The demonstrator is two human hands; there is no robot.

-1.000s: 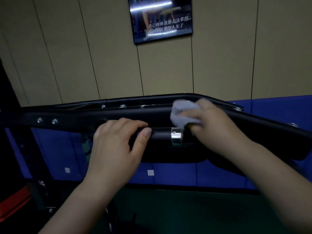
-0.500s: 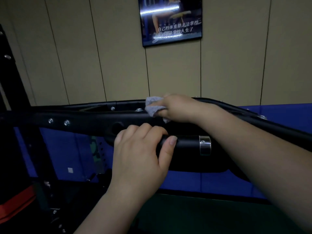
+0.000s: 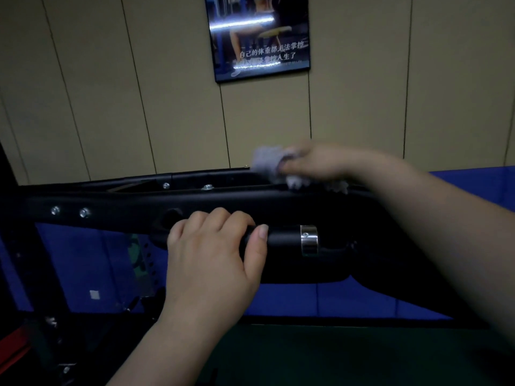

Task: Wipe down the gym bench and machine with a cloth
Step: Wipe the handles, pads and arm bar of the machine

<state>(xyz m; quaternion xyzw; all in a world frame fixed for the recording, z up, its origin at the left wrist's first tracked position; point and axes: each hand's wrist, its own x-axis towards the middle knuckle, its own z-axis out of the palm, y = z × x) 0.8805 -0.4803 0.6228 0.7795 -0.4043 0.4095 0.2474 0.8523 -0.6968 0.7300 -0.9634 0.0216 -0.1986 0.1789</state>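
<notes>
A black machine frame (image 3: 117,203) runs across the view, with bolts along its top beam. Below the beam a black handle bar (image 3: 284,240) with a chrome collar (image 3: 308,240) sticks out to the right. My left hand (image 3: 211,254) grips that handle, fingers over the top and thumb in front. My right hand (image 3: 320,162) holds a crumpled grey cloth (image 3: 269,162) against the upper rear rail of the frame; the hand and cloth are motion-blurred.
A beige panelled wall with a framed poster (image 3: 260,34) stands behind the machine. Blue padding (image 3: 83,263) lines the lower wall. A dark green floor (image 3: 348,358) lies below, and a red part (image 3: 12,349) shows at the bottom left.
My right hand has carried the cloth from near the chrome collar up onto the top rear rail and wiped along it. My left hand has kept its grip on the handle.
</notes>
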